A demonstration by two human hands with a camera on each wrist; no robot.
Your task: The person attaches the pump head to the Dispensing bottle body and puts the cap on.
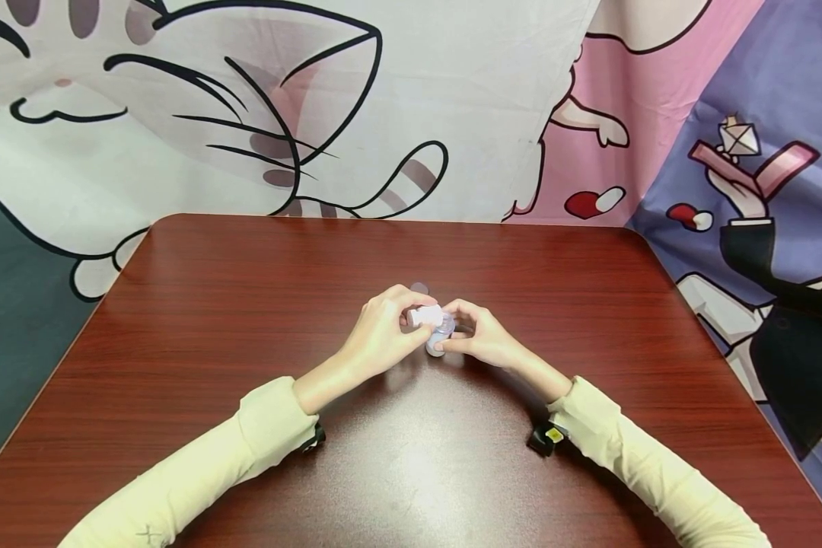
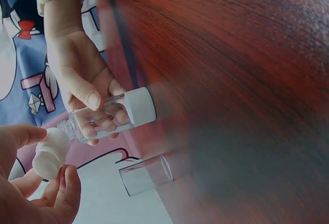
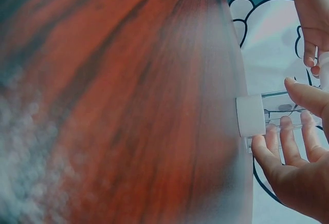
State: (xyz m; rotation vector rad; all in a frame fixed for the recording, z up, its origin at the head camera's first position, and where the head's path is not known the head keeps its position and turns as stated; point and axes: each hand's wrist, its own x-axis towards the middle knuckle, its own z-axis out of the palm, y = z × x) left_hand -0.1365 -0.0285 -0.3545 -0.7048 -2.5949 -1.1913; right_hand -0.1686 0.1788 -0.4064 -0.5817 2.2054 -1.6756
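Observation:
My left hand (image 1: 383,323) pinches a white bottle top (image 2: 51,149) between thumb and fingers, tilted on its side. Just below it, in the left wrist view, is the threaded neck of a clear bottle (image 2: 105,117) with a white base. The top is off the neck; whether the two touch, I cannot tell. My right hand (image 1: 482,335) holds this bottle upright on the table, thumb on one side and fingers round the other. Behind the bottle stands a clear cylindrical cover (image 2: 146,176).
The brown wooden table (image 1: 246,297) reaches out on all sides of the hands. Beyond its far edge hangs a cartoon-printed cloth (image 1: 479,99). A small black device (image 1: 541,440) is strapped under the right wrist.

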